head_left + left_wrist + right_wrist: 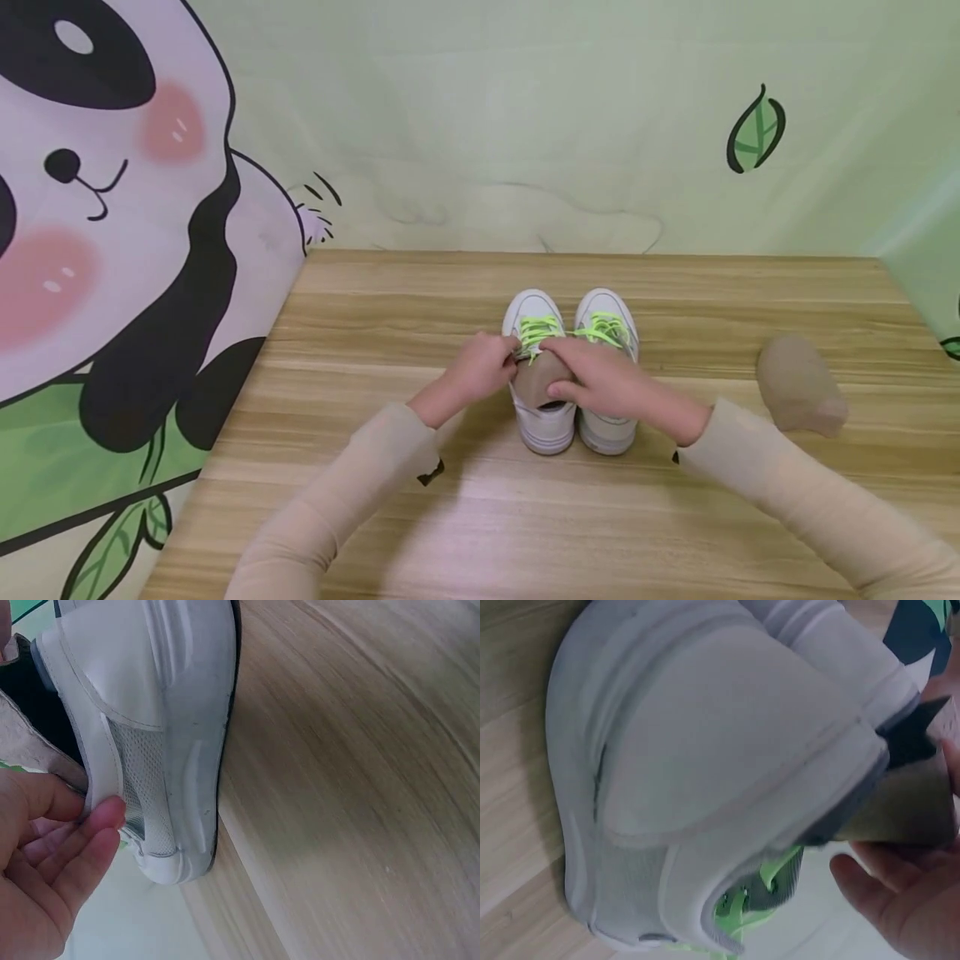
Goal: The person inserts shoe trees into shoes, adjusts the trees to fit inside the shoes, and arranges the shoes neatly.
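A pair of white sneakers with neon green laces stands side by side, the left sneaker [547, 429] beside the right sneaker [609, 433]. A brown molded shoe insert [536, 379] sits partly in the left sneaker's opening and sticks up out of it. My left hand [483, 367] pinches the upper edge of that sneaker's side, fingertips on the white panel [105, 765]. With thumb and fingers spread across it, my right hand [603, 379] grips the insert [900, 806] from the right, reaching over the right sneaker. The insert's lower part is hidden inside the shoe.
A second brown insert [798, 383] lies on the wood-grain surface [645, 533] to the right. Behind stands a pale green backdrop [487, 125] with a printed panda [112, 208] on the left.
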{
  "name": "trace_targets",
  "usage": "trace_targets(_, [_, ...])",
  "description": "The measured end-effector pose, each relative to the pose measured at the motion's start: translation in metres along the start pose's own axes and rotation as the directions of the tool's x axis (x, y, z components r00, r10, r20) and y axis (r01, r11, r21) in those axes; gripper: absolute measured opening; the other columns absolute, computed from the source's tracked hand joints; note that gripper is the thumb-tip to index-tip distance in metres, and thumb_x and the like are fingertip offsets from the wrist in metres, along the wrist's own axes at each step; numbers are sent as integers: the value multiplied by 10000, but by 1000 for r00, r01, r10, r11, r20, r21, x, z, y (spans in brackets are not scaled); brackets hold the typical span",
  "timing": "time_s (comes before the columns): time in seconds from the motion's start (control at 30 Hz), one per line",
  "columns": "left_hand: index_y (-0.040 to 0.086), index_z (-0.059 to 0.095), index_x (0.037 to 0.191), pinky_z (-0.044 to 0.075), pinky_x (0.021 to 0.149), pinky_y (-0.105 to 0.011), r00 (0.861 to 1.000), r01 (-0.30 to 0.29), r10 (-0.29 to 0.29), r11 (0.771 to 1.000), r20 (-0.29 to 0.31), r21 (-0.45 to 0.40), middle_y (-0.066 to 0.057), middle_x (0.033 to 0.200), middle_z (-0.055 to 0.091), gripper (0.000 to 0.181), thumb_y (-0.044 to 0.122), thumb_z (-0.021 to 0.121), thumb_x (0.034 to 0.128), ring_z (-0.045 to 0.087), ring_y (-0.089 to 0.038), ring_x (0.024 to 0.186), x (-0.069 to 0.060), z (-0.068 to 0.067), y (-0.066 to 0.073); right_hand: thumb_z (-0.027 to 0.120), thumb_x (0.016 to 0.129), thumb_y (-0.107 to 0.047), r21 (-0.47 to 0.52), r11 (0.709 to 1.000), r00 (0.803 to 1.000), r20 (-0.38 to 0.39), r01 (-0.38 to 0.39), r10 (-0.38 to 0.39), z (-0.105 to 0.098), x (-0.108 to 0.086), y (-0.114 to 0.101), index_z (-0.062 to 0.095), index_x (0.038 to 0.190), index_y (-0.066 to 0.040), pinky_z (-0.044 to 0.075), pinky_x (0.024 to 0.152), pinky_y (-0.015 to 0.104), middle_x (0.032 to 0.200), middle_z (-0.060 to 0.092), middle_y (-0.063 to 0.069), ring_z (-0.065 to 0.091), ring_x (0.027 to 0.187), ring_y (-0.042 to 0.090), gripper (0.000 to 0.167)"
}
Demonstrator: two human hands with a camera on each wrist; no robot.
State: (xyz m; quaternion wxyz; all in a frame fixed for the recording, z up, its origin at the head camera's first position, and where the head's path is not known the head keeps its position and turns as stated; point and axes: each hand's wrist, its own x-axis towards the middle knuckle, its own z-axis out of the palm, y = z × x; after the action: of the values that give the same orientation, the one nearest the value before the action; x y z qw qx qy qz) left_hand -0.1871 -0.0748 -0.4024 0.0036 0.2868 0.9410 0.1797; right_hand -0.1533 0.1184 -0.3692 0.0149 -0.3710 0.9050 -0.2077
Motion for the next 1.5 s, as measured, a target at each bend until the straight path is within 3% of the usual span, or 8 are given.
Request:
trace_targets(0.23, [81,527,644,318,466,-190,999,-48,48,999,-6,25,33,541,413,109,24,555,732,392,-90,507,-2,-2,2,662,765,-261,-183,983,991,-135,-15,-11,14,3,-6,478,1118,0,458,805,405,1042,603,138,573,969,278,476])
trace_targets(0.43, [93,507,620,283,452,-168,997,-66,67,998,-36,19,53,521,378,130,20,561,713,368,-73,488,-3,-1,0,658,773,-259,-225,971,986,-164,-74,37,24,6,-5,477,1134,-36,447,835,404,1099,581,110,550,1020,268,462])
trace_targets(0.7, [61,564,712,373,472,-214,997,-73,74,997,-28,2,-1,565,493,50,24,546,740,440,-108,507,-3,-5,-1,656,777,-267,-158,987,983,-179,16,-45,22,5,6,475,1159,-34,426,876,392,1093,578,122,541,1031,261,483])
trace_targets(0.8, [75,574,786,408,479,-256,990,-118,123,990,-65,77,-16,622,547,52,50,549,748,483,-131,539,-3,-6,-1,664,768,-273,-109,993,987,-153,33,-50,18,4,9,471,1178,-33,419,886,395,1108,571,131,533,1045,262,513])
trace_targets(0.93, [113,611,849,443,486,-286,976,-149,175,970,-128,193,-10,751,619,85,96,578,773,546,-137,609,-4,-7,-2,667,765,-283,-47,999,993,-121,-6,0,12,2,8,474,1191,-16,400,915,412,1147,555,151,515,1077,284,539])
trace_targets(1.1, [157,653,847,469,508,-288,978,-109,149,962,-149,249,28,798,650,67,163,602,804,598,-114,657,-3,-6,0,671,758,-294,-34,999,991,-135,-24,19,12,1,7,481,1178,-23,402,909,406,1137,562,139,519,1068,273,535])
trace_targets(1.3, [121,600,764,449,498,-275,986,-97,120,977,-114,188,9,677,601,86,130,548,832,540,-123,570,0,-3,3,670,760,-275,-62,998,982,-187,-10,-2,18,2,8,480,1154,-31,409,888,404,1097,579,121,534,1026,271,500])
trace_targets(1.5, [78,587,768,463,531,-257,978,-123,145,981,-152,147,-18,694,616,42,43,564,773,558,-135,574,1,2,1,668,761,-273,-87,996,976,-217,-19,0,23,2,6,472,1150,-22,392,905,418,1095,569,130,526,1028,290,502])
